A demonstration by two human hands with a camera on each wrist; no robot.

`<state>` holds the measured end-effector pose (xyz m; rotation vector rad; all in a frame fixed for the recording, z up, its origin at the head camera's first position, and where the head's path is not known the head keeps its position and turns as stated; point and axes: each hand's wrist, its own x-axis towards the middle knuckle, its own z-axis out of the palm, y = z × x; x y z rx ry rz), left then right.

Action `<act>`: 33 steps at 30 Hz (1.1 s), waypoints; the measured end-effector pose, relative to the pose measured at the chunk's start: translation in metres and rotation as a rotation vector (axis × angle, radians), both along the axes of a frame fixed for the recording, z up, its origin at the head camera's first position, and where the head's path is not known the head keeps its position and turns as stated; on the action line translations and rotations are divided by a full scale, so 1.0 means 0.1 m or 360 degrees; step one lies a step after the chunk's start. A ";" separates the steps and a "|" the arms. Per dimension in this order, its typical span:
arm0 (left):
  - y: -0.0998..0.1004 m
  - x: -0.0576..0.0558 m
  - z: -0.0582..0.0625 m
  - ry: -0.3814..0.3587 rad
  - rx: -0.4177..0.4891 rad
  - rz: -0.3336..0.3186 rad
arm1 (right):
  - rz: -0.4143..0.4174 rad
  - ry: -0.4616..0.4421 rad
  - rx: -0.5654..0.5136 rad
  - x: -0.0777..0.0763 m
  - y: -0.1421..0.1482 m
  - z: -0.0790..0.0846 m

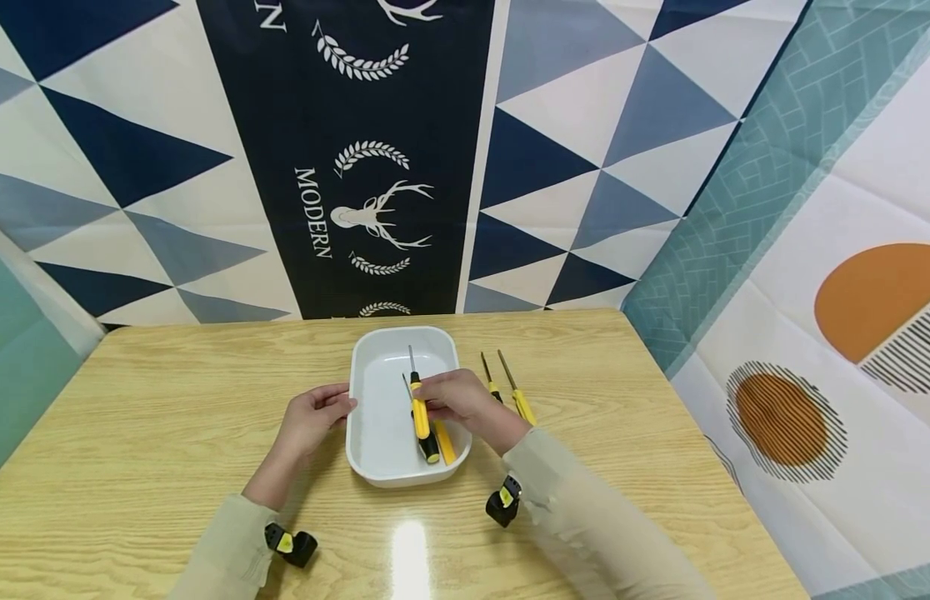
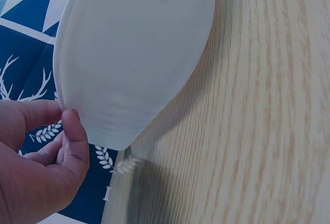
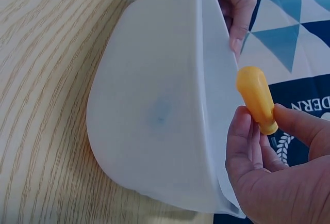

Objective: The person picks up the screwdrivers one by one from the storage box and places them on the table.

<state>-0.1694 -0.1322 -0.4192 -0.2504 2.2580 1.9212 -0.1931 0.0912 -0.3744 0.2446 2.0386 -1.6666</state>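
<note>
Pinching a white tray point(image 1: 381, 412) by its rim with the left hand point(image 1: 309, 422), holding a yellow-handled screwdriver point(image 1: 422, 419) over it with the right hand point(image 1: 459, 400), near two more screwdrivers point(image 1: 522, 406) on a wood-grain surface point(image 1: 172, 433), before triangle-patterned fabric point(image 1: 540, 158) and a dark panel point(image 1: 277, 125) lettered "MODERN".

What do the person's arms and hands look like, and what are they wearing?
There's a pale beige cloth left sleeve and a matching right sleeve. The left hand and right hand wear no gloves. Near them are a small, black, boxy left camera and right camera, each with a yellow patch.
</note>
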 end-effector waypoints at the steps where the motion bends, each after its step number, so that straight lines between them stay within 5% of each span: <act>1: 0.00 0.00 0.00 0.0000 0.0000 -0.0002 | -0.0002 0.0004 -0.0005 0.00 0.01 0.00; 33: -0.01 0.00 -0.01 -0.0004 0.0001 0.0011 | -0.0056 0.0036 -0.0005 -0.05 0.19 0.04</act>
